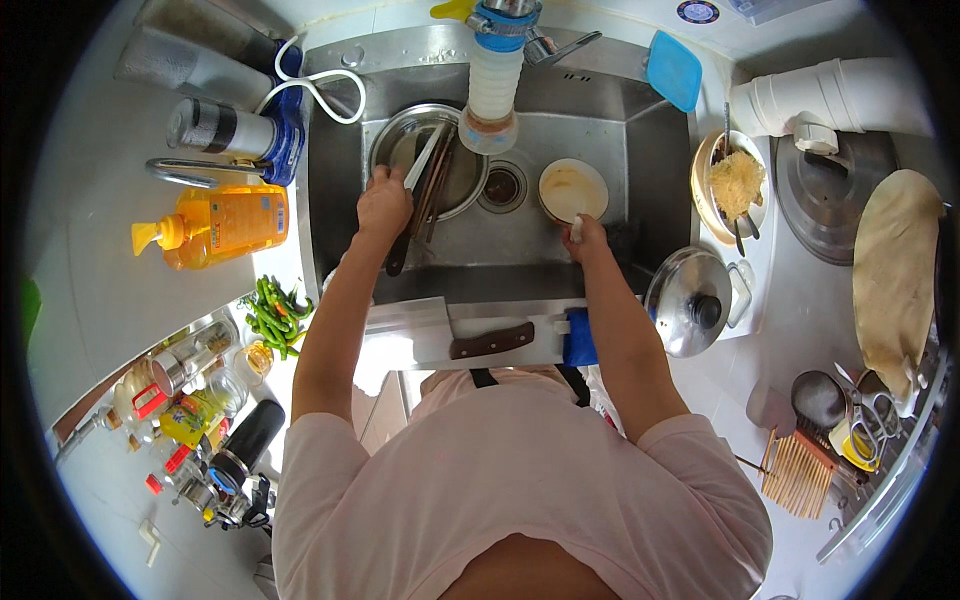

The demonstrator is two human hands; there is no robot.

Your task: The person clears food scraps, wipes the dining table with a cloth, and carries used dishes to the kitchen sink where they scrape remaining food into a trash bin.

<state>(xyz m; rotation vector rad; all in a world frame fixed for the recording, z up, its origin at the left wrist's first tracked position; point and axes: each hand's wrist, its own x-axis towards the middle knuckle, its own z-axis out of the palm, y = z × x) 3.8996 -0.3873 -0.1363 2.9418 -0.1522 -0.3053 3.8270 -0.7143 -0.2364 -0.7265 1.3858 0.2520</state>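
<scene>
My left hand [384, 204] lies over the near-left rim of a round steel pan [465, 201] in the sink. Its fingers reach inside the pan; whether they grip the rim is hidden. Against that hand lean a knife [424, 154] with a pale blade and black handle, and several brown chopsticks [431, 191]. They slant across the pan. My right hand [588, 238] grips the near edge of a small white bowl [574, 184] with yellowish residue. A short white piece [576, 229] shows at its fingers, too small to identify.
A ribbed pipe [493, 90] hangs over the steel sink [525, 251] near the drain [502, 187]. A brown-handled knife [492, 341] lies on the front ledge, near a steel lid [686, 300]. An orange soap bottle [232, 226] and green chillies [276, 315] are left; a food bowl [736, 184] stands right.
</scene>
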